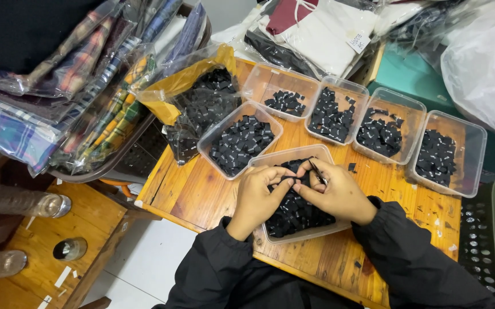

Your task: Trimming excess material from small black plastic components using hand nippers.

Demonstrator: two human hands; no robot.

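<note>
Apparently, a black label (288,182) sits pinched between both hands' grips.

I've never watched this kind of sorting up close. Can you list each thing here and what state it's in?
left hand: pinching a small black label over the near tray
right hand: pinching labels too, fingers meeting the left's
near tray: lidless, heaped with black labels
five other trays: lidless, each partly filled
plastic bag: open, holding labels
wooden table: a few stray labels on it
</note>
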